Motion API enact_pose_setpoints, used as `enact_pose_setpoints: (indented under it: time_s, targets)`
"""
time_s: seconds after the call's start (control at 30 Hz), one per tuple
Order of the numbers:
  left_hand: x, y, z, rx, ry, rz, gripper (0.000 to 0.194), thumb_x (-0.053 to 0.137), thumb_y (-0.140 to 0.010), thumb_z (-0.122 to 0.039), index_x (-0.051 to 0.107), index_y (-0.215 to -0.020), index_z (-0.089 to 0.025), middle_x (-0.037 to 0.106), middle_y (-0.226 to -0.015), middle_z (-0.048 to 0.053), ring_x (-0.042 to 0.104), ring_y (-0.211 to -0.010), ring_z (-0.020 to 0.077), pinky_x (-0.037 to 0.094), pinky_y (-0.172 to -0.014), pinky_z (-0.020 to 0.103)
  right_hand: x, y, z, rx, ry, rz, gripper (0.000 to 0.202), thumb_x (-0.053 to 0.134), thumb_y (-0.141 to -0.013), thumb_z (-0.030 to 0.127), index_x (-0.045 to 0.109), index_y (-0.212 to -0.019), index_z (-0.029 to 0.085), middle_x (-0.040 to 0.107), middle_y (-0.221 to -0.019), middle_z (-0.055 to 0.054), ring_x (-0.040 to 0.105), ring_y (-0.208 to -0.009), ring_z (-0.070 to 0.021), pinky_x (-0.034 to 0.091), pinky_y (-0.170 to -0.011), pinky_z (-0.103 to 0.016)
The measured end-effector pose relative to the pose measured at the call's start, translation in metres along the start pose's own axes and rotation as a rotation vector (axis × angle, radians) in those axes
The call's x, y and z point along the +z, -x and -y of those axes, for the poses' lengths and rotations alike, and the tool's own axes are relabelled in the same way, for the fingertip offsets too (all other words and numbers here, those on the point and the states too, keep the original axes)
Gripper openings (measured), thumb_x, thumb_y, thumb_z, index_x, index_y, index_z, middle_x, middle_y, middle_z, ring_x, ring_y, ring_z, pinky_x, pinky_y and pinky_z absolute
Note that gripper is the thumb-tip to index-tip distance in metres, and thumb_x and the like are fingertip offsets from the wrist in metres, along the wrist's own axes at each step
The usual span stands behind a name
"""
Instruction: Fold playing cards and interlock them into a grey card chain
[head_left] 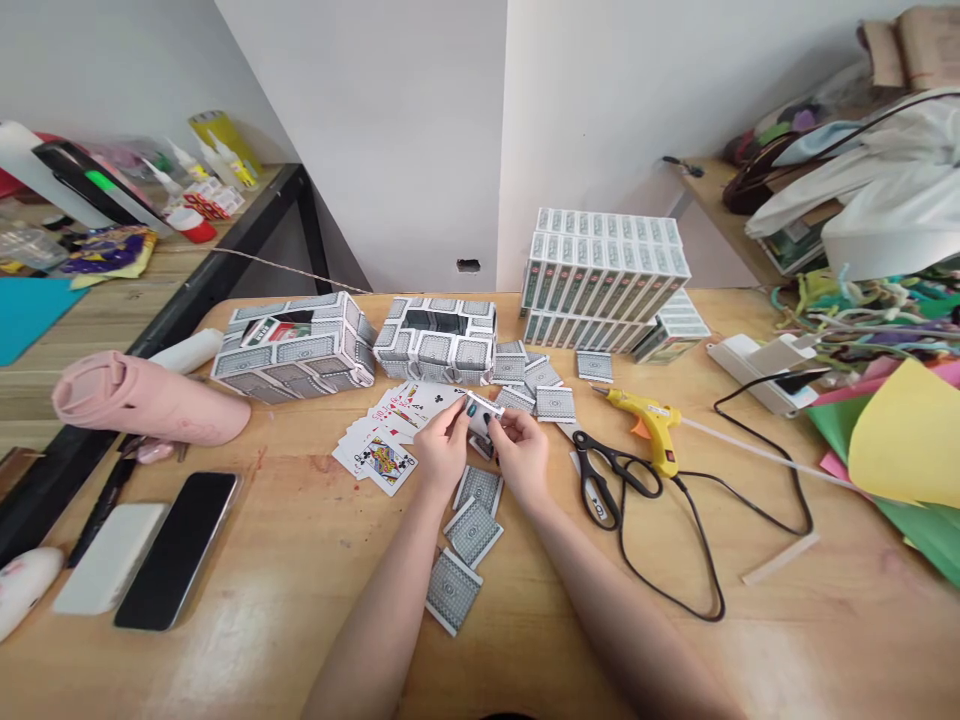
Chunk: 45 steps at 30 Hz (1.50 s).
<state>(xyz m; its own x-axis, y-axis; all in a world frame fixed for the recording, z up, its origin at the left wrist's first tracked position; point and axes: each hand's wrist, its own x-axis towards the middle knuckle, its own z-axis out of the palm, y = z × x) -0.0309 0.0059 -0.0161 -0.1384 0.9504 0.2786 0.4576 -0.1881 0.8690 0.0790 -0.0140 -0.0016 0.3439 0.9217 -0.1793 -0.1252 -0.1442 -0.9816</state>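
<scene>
My left hand point(444, 440) and my right hand point(519, 448) meet at mid-table, both pinching a small white-edged playing card point(484, 414) between thumbs and fingers. Beside my left hand lies a fan of face-up playing cards point(386, 460). Folded grey-backed cards point(474, 530) lie in a line below my hands, and more folded cards point(555, 403) sit beyond my right hand. Behind them stands a box made of folded cards point(435, 350) with a dark opening on top. To its left is a larger card-covered box point(296, 352) with something red and white inside.
Scissors point(615, 475) and a yellow glue gun point(651, 425) with a black cord lie right of my hands. Stacked card packs point(604, 270) stand at the back. A power strip point(761, 375) is at the right, a phone point(178, 550) and a pink roll point(154, 400) at the left.
</scene>
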Motion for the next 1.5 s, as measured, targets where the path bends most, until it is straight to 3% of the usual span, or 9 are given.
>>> enact_pose_setpoints:
  time_s: [0.23,0.43,0.53,0.8,0.9,1.0,1.13,1.3,1.5]
  targets:
    - [-0.001,0.0,-0.002,0.023,-0.012,0.019,0.031,0.048,-0.087,-0.03,0.066,-0.108,-0.016,0.072,-0.097,0.009,0.068,-0.08,0.0175,0.055,-0.071,0.027,-0.001,-0.003,0.002,0.023,-0.065,0.049,0.025,0.06,-0.073,0.039,0.059,-0.083,0.017,0.056,-0.056,0.003,0.047,-0.041,-0.0099,0.036,-0.039,-0.022]
    - [-0.001,-0.002,-0.008,0.139,0.001,0.001,0.035,0.046,-0.086,-0.021,0.057,-0.12,-0.019,0.065,-0.11,0.009,0.063,-0.092,0.0158,0.053,-0.078,0.028,-0.001,-0.001,0.002,0.038,-0.028,0.089,0.026,0.059,-0.073,0.038,0.063,-0.087,0.016,0.06,-0.062,0.001,0.046,-0.043,-0.0095,0.035,-0.039,-0.022]
    - [-0.002,-0.004,-0.01,0.185,-0.035,0.008,0.03,0.049,-0.085,-0.019,0.061,-0.112,-0.02,0.063,-0.107,0.009,0.059,-0.098,0.0166,0.05,-0.083,0.03,-0.002,0.0,0.003,0.03,-0.001,0.132,0.025,0.058,-0.073,0.034,0.064,-0.089,0.016,0.059,-0.064,0.001,0.046,-0.044,-0.0092,0.035,-0.04,-0.022]
    - [-0.002,-0.005,-0.004,0.033,0.021,-0.013,0.02,0.051,-0.085,-0.024,0.062,-0.101,-0.02,0.064,-0.1,0.007,0.059,-0.09,0.0158,0.049,-0.075,0.028,-0.009,-0.002,0.014,0.041,-0.026,0.288,0.02,0.048,-0.074,0.026,0.064,-0.081,0.015,0.042,-0.039,0.007,0.035,-0.036,-0.0077,0.027,-0.037,-0.02]
    - [-0.003,-0.006,-0.003,-0.031,0.081,-0.016,0.021,0.05,-0.086,-0.028,0.062,-0.102,-0.02,0.065,-0.1,0.007,0.06,-0.089,0.0156,0.049,-0.075,0.028,-0.013,-0.004,0.015,0.045,-0.101,0.361,0.02,0.055,-0.075,0.032,0.063,-0.083,0.016,0.043,-0.046,0.006,0.035,-0.039,-0.0074,0.029,-0.04,-0.021]
    - [-0.003,-0.006,-0.004,-0.066,0.156,0.005,0.021,0.05,-0.086,-0.031,0.061,-0.101,-0.019,0.065,-0.098,0.007,0.061,-0.086,0.0153,0.05,-0.073,0.027,-0.016,-0.007,0.012,0.044,-0.222,0.464,0.022,0.062,-0.074,0.037,0.06,-0.085,0.019,0.053,-0.065,0.002,0.045,-0.052,-0.0091,0.038,-0.049,-0.022]
    - [-0.003,-0.005,-0.008,-0.027,0.17,0.112,0.021,0.048,-0.087,-0.031,0.059,-0.101,-0.02,0.065,-0.098,0.007,0.061,-0.086,0.0147,0.051,-0.073,0.027,-0.017,-0.011,0.005,0.077,-0.332,0.555,0.027,0.066,-0.072,0.043,0.055,-0.085,0.021,0.052,-0.074,0.001,0.048,-0.063,-0.0109,0.042,-0.058,-0.023]
    - [-0.004,-0.005,-0.012,0.158,0.107,0.172,0.023,0.042,-0.09,-0.025,0.06,-0.105,-0.022,0.06,-0.112,0.007,0.054,-0.109,0.0172,0.045,-0.095,0.036,-0.015,-0.01,0.001,0.11,-0.317,0.524,0.032,0.068,-0.07,0.047,0.052,-0.078,0.02,0.05,-0.072,0.002,0.046,-0.063,-0.0102,0.042,-0.059,-0.023]
    - [-0.005,-0.003,-0.012,0.171,0.053,0.108,0.024,0.041,-0.09,-0.023,0.061,-0.104,-0.021,0.064,-0.102,0.007,0.059,-0.099,0.0165,0.048,-0.089,0.035,-0.013,-0.008,0.009,0.224,-0.339,0.516,0.036,0.067,-0.068,0.051,0.051,-0.075,0.02,0.05,-0.071,0.002,0.05,-0.063,-0.0114,0.045,-0.058,-0.024]
